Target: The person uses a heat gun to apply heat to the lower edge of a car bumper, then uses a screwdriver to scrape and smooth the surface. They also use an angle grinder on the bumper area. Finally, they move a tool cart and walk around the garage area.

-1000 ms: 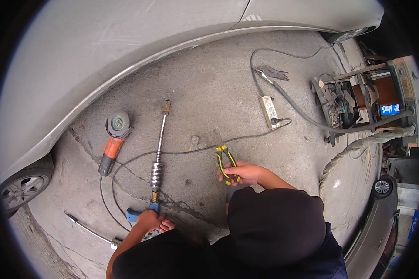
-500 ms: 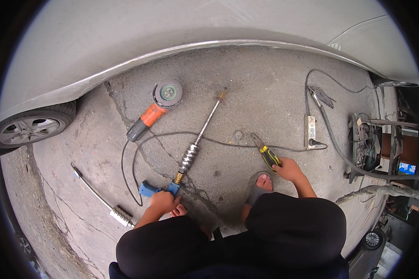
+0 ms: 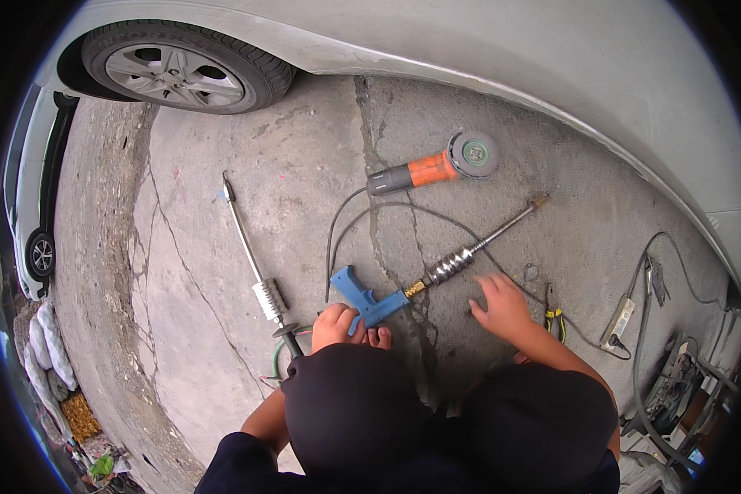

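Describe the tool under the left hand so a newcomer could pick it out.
On the concrete beside the grey car, at the left hand, lies a blue pistol-grip gun with a long ribbed metal shaft. The orange grinder and bare slide hammer lack blue grips.

- Screen (image 3: 696, 454): small, bright blue, set in the machine at the lower right edge; mostly hidden, shape unclear.
- Sacks (image 3: 48, 356): pale, bulging, stacked at the far left edge beside the concrete floor.
- Labels, signs: none that can be made out.
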The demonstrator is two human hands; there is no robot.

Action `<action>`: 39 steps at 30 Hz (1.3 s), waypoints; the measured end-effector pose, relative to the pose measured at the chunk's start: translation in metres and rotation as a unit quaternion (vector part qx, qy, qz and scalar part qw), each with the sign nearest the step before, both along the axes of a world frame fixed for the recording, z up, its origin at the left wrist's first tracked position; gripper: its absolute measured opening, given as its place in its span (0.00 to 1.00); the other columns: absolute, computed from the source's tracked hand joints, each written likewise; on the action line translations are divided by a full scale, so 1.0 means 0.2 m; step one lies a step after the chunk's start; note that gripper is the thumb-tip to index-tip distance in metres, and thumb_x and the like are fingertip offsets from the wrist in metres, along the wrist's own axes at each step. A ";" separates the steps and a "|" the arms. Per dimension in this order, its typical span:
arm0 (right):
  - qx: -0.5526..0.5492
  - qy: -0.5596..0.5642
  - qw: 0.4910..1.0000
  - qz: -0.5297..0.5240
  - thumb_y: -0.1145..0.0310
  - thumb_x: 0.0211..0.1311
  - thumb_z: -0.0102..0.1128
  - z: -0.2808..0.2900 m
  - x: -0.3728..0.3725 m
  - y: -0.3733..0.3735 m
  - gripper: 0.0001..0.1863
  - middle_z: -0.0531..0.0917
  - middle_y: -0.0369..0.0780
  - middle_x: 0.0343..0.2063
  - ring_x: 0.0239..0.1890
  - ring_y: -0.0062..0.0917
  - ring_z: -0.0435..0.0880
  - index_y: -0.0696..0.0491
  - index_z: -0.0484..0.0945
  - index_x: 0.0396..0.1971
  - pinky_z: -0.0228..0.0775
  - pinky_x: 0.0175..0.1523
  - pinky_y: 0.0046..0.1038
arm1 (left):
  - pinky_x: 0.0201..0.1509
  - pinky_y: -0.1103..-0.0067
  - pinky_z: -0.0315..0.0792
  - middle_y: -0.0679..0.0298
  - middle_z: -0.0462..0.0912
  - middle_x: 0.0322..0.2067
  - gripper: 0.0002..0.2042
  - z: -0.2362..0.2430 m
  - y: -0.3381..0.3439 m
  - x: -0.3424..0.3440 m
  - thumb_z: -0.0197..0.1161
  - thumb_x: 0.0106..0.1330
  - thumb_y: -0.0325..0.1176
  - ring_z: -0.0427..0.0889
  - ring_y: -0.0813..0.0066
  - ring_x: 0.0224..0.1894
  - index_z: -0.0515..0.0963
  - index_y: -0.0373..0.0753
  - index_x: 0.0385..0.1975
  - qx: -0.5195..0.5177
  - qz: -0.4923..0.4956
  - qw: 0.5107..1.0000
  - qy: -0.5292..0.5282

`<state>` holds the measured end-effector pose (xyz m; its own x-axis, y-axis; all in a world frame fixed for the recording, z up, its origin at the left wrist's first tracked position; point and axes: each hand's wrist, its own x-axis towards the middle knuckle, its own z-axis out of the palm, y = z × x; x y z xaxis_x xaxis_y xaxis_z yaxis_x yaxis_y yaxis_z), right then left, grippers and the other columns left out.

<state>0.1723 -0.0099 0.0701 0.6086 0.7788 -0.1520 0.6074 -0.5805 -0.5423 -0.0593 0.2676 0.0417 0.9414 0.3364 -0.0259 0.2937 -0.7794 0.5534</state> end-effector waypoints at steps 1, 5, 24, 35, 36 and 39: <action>0.031 -0.054 0.995 0.080 0.68 0.54 0.63 -0.01 0.02 0.14 0.20 0.79 0.40 0.44 0.48 0.35 0.78 0.56 0.75 0.47 0.69 0.54 0.35 | 0.40 0.66 0.73 0.57 0.78 0.36 0.16 0.02 -0.04 0.07 0.70 0.51 0.35 0.78 0.56 0.36 0.77 0.38 0.38 0.011 -0.030 0.999 -0.002; -0.048 -0.152 0.948 0.274 0.67 0.54 0.58 -0.23 -0.03 0.50 0.12 0.79 0.38 0.40 0.45 0.32 0.77 0.53 0.77 0.39 0.66 0.52 0.35 | 0.49 0.68 0.68 0.55 0.77 0.41 0.28 -0.03 -0.15 0.27 0.72 0.48 0.42 0.77 0.57 0.44 0.73 0.34 0.46 0.054 -0.142 0.987 0.043; 0.052 -0.205 0.963 0.168 0.70 0.52 0.55 0.08 0.26 -0.34 0.04 0.73 0.37 0.28 0.40 0.31 0.75 0.53 0.71 0.25 0.70 0.50 0.30 | 0.52 0.67 0.73 0.50 0.81 0.42 0.31 0.09 -0.14 0.80 0.67 0.59 0.52 0.81 0.55 0.45 0.68 0.33 0.52 -0.257 -0.180 0.908 0.276; 0.242 -0.147 0.957 0.069 0.65 0.54 0.58 0.12 -0.19 -0.44 0.11 0.77 0.43 0.39 0.45 0.34 0.77 0.55 0.75 0.35 0.71 0.52 0.34 | 0.42 0.70 0.79 0.53 0.82 0.38 0.19 -0.09 -0.89 1.22 0.62 0.67 0.38 0.84 0.68 0.37 0.71 0.29 0.47 -0.575 -0.120 0.592 0.552; 0.278 -0.156 0.947 0.034 0.64 0.55 0.59 0.14 -0.19 -0.50 0.15 0.78 0.46 0.42 0.47 0.35 0.77 0.56 0.76 0.40 0.71 0.52 0.34 | 0.39 0.71 0.80 0.53 0.82 0.38 0.20 -0.11 -0.87 1.19 0.64 0.65 0.35 0.84 0.68 0.35 0.68 0.29 0.49 -0.569 -0.132 0.614 0.530; 0.215 0.129 0.867 -0.431 0.51 0.57 0.64 0.06 -0.28 -0.72 0.32 0.75 0.49 0.50 0.54 0.36 0.75 0.58 0.70 0.54 0.69 0.57 0.33 | 0.35 0.72 0.80 0.54 0.80 0.35 0.19 -0.06 -0.85 1.16 0.65 0.62 0.26 0.82 0.70 0.29 0.66 0.28 0.49 -0.530 -0.167 0.678 0.482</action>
<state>0.1172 -0.1533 0.0827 0.9813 0.0712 -0.1787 -0.1251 -0.4693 -0.8741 0.1736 0.0967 0.0307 0.3349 -0.5794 -0.7431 0.8213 -0.2070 0.5315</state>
